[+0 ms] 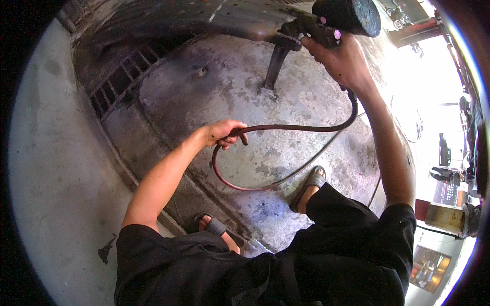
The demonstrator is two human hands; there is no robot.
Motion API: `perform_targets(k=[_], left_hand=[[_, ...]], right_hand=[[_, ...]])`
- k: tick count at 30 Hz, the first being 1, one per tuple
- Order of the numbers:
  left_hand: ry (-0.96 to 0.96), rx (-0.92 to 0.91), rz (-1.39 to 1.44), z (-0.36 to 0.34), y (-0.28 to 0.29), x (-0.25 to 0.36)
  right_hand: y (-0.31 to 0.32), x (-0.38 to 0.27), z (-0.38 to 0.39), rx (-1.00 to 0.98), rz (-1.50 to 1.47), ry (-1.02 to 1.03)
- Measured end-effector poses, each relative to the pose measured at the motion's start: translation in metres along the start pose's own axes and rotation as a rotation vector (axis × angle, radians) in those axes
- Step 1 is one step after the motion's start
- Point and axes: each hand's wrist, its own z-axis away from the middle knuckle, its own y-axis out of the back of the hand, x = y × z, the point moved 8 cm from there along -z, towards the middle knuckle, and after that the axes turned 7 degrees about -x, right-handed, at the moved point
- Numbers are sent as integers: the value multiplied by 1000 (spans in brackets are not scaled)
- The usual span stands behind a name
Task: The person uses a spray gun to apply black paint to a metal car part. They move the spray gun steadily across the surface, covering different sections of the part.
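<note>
My right hand (347, 64), raised at the upper right, is wrapped round a dark, hose-fed spray gun (316, 33). A black, crusted cup-like cylinder (349, 16) sits at its top. From below the right hand a dark reddish hose (301, 128) curves down and across to the left. My left hand (226, 133), lower and nearer the middle, has its fingers closed round this hose. Past the left hand the hose loops down and back to the right. Beyond my hands lies a long, dark, shiny curved panel (204, 23), close to the gun; its far side is cut off.
A dark post (276, 66) stands on the stained concrete floor (214, 81) under the panel's near edge. A floor grating (122, 76) lies at the left, beside a pale wall (46, 137). My sandalled feet are near the hose loop. At the right are a bright opening and assorted equipment (446, 214).
</note>
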Motion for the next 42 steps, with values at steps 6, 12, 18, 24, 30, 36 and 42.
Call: perform_targets(k=[6,12,18,24,30,36,42], left_hand=[[-4,11,38,3,6,-5],[6,11,-26,-8,-3,-2],[-28,-45,-100,-24,-28,10],[23,-82,-70,-37,-33,3],[53,-50,-74,-39,-23,-10],[95,-37,-118,-38,-24,-16],[133,-32,-138,-36,-28,-18]], right_hand=[[-7,-11,-7,-18,78,28],[-12,21,7,0,41,-106],[-7,67,24,-18,198,-212],[1,69,36,47,78,-105],[-26,70,38,-13,111,-156],[-48,82,47,-45,23,-125],[-64,97,56,-110,72,-197]])
